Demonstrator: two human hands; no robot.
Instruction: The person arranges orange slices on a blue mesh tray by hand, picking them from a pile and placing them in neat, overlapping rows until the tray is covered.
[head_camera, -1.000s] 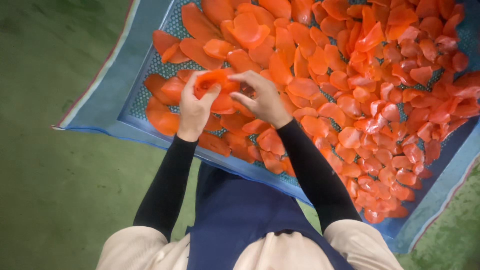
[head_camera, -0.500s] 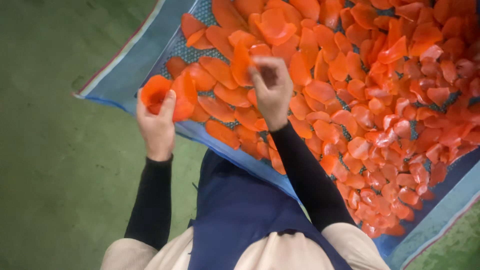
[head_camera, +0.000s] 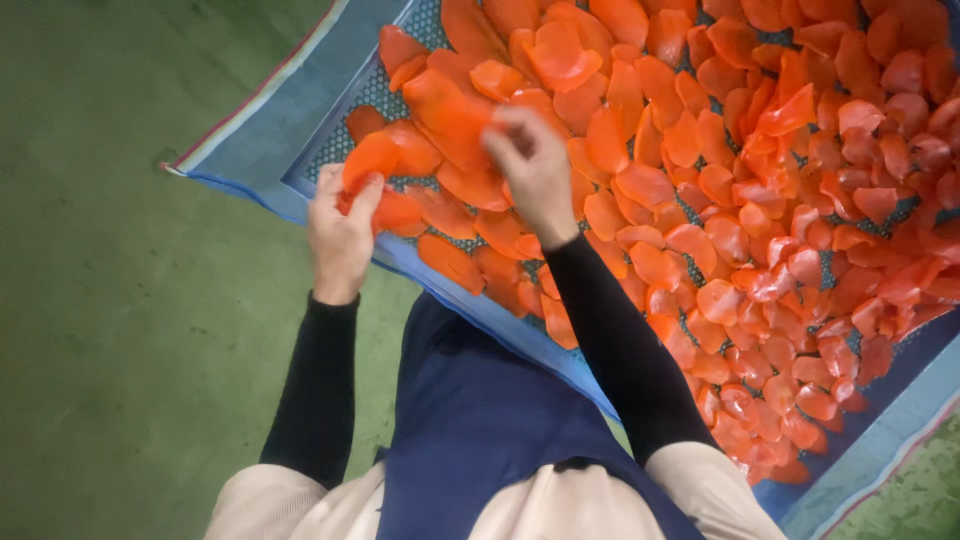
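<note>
My left hand is curled shut around an orange slice, thumb and fingertips pinching its lower edge so the piece sticks up just above my knuckles. My right hand is bent at the wrist with its fingers closed on the edge of a second slice, a larger flat one that spreads out to the left of my fingertips, between my two hands. Both pieces sit at the near corner of the heap of orange slices, which spreads away beyond and to the right of my right fingers, overlapping thickly. Under them lies a blue mesh tray, its cloth border running just past my left fingertips and down beneath my right forearm. Left of my left hand is the green floor. Black sleeves cover both wrists, and my dark blue apron hangs below my hands.
</note>
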